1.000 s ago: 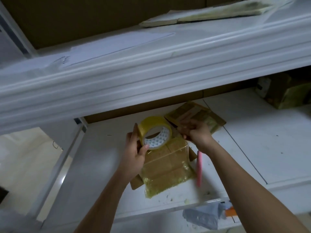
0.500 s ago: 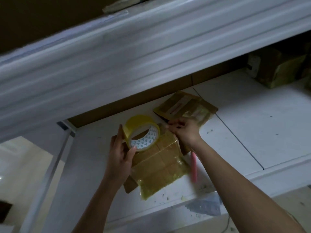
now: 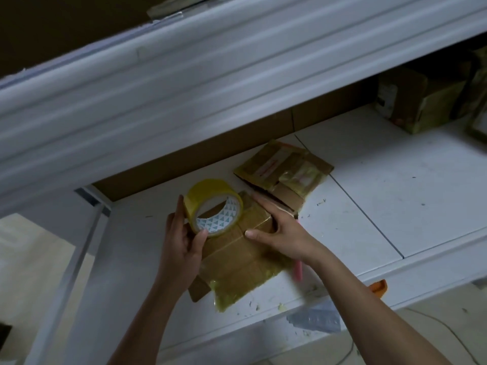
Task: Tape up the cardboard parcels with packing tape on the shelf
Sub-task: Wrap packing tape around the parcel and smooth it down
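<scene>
Compared with the earlier pictures, the right hand (image 3: 284,230) no longer pinches at the far end of the parcel (image 3: 237,248); it now lies flat on the top of it, with straight fingers reaching toward the upper left and the thumb pressing on the middle of the top face. The left hand (image 3: 181,241) grips the roll of tape (image 3: 213,206) as before, thumb on the lower rim and fingers behind it, and it holds the roll tilted over the upper left part of the parcel. The view also sits lower now, so the upper shelf edge (image 3: 210,83) fills more of the top of the frame. The parcel lies in the middle of the frame on the white shelf (image 3: 382,196), its lower corner close to the front edge of the shelf. A second, flat parcel (image 3: 284,169) lies just beside it toward the upper right, almost touching. A pink stick (image 3: 297,270), blurred, shows under the right wrist. To the right of the parcels the shelf is bare as far as the brown boxes (image 3: 421,101) in the upper right corner. To the left the shelf ends at a white post (image 3: 79,248), near the left hand. Small scraps of tape lie along the front edge.
</scene>
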A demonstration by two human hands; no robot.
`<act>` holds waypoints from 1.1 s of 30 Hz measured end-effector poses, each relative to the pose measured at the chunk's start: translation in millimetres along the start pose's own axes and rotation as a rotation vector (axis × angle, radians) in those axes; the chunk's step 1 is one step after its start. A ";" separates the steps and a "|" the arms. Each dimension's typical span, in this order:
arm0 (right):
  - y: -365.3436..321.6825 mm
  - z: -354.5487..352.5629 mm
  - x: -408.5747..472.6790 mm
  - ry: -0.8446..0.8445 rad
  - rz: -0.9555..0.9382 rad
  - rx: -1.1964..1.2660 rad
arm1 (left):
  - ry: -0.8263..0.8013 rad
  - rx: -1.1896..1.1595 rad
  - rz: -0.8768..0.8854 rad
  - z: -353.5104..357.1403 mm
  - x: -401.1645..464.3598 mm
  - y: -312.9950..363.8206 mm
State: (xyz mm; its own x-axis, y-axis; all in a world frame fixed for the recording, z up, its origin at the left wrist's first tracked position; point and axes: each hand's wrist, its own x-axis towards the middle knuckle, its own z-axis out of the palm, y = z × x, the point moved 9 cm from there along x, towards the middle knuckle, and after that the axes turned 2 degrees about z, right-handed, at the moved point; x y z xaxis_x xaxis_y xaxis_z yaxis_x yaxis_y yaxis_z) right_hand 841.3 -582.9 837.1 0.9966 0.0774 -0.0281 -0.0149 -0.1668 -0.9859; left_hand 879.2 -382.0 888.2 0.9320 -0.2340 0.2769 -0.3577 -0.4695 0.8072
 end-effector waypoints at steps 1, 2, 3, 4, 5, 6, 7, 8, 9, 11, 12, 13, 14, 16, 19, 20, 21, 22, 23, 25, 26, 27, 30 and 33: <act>-0.7 -1.7 0.9 0.008 -0.016 -0.014 | 0.004 -0.012 -0.005 0.1 -0.4 0.0; -3.6 -4.3 3.1 0.024 -0.032 -0.049 | 0.014 -0.029 -0.014 -0.4 -0.2 -0.4; -9.1 -5.2 4.7 0.038 -0.060 -0.102 | 0.026 -0.052 -0.024 -1.0 0.1 -0.8; -14.1 -3.5 6.1 0.045 -0.091 -0.160 | 0.038 -0.079 -0.035 -1.4 0.6 -0.6; -17.6 -0.5 7.4 0.051 -0.116 -0.199 | 0.049 -0.105 -0.040 -1.2 1.0 0.9; -18.7 2.7 8.7 0.059 -0.126 -0.228 | 0.058 -0.124 -0.038 -0.3 1.0 3.2; -19.1 4.8 9.5 0.074 -0.134 -0.252 | 0.065 -0.137 -0.032 1.0 0.4 6.1; -18.0 5.0 10.7 0.093 -0.138 -0.273 | 0.073 -0.146 -0.028 2.4 -0.5 8.7; -16.2 3.5 12.0 0.105 -0.137 -0.287 | 0.081 -0.155 -0.027 3.3 -1.5 11.1; -13.9 -0.2 13.6 0.108 -0.127 -0.292 | 0.106 -0.214 -0.047 0.6 -3.8 14.3; -13.3 -1.2 13.2 0.106 -0.121 -0.280 | 0.131 -0.256 -0.059 -5.0 -5.0 15.6; -12.9 -1.6 12.3 0.103 -0.115 -0.264 | 0.166 -0.285 -0.053 -14.1 -6.4 17.4; -12.7 -1.5 11.8 0.099 -0.111 -0.253 | 0.195 -0.287 -0.033 -24.5 -7.6 19.0; -13.8 -0.7 10.2 0.093 -0.108 -0.265 | 0.192 -0.268 0.002 -39.3 -10.3 21.3; -21.5 -1.4 7.7 0.098 -0.082 -0.402 | 0.140 -0.239 0.009 -44.0 -10.1 16.9; -25.1 -0.4 6.8 0.102 -0.055 -0.567 | 0.132 -0.217 0.013 -43.7 -8.8 15.9; -30.2 2.4 6.5 0.110 -0.044 -0.770 | 0.134 -0.201 0.020 -43.6 -7.6 16.6; -37.3 7.6 6.4 0.118 -0.070 -0.939 | 0.143 -0.194 0.028 -44.0 -6.4 16.5; -44.2 15.5 6.5 0.116 -0.124 -1.029 | 0.147 -0.204 0.037 -43.7 -5.6 18.0; -49.4 32.9 7.2 0.071 -0.189 -1.089 | 0.115 -0.245 0.050 -38.3 -5.5 20.1; -48.2 38.5 7.9 0.054 -0.192 -1.117 | 0.082 -0.259 0.060 -32.7 -7.0 21.6; -46.0 40.0 8.4 0.051 -0.180 -1.140 | 0.050 -0.270 0.063 -26.9 -8.7 22.6; -44.0 37.1 8.6 0.048 -0.158 -1.145 | 0.000 -0.269 0.052 -24.1 -10.9 27.8; -43.3 37.1 10.2 0.027 -0.130 -1.144 | 0.036 -0.113 0.093 -63.2 -10.7 26.6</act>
State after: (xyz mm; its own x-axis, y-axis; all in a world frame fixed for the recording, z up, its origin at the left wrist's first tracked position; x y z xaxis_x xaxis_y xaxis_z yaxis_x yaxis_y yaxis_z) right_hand 849.0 -538.4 873.4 0.9867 0.1412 0.0799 0.1572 -0.9545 -0.2535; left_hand 863.4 -338.2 939.6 0.8974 -0.2404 0.3699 -0.4355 -0.3480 0.8302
